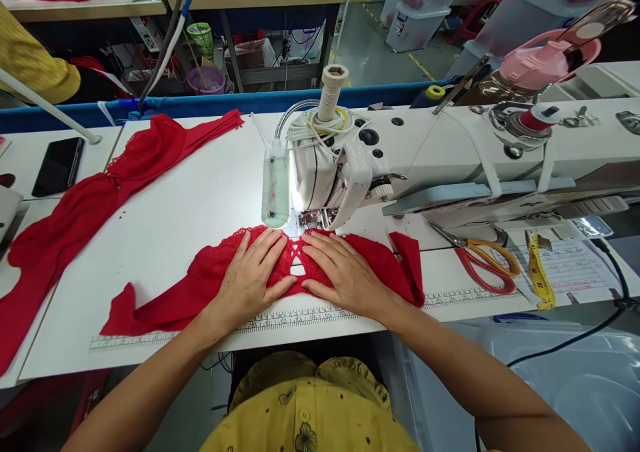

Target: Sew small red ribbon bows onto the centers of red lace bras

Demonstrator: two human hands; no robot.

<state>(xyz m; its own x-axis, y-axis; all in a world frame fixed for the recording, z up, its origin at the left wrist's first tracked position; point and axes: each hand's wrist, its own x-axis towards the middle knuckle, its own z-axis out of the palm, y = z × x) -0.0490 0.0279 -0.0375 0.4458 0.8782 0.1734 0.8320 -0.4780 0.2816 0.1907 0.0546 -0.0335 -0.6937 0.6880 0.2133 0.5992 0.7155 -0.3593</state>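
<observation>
A red lace bra [195, 284] lies spread on the white sewing table, just in front of the sewing machine's presser foot [311, 219]. My left hand [253, 270] rests flat on its left cup, fingers stretched toward the machine. On the right cup lies my right hand [345, 273], also flat with the fingers out. Between my thumbs shows the crossed lace centre of the bra. Its left band end is folded up, and the right band end is folded back beside my right wrist. Both cups are partly hidden under my hands.
More red bra pieces [90, 215] trail across the table's left side, near a black phone [59, 166]. Scissors [483, 259] and a yellow tape measure [539, 272] lie at right. The sewing machine [340, 165] stands ahead; a printed ruler [295, 320] runs along the front edge.
</observation>
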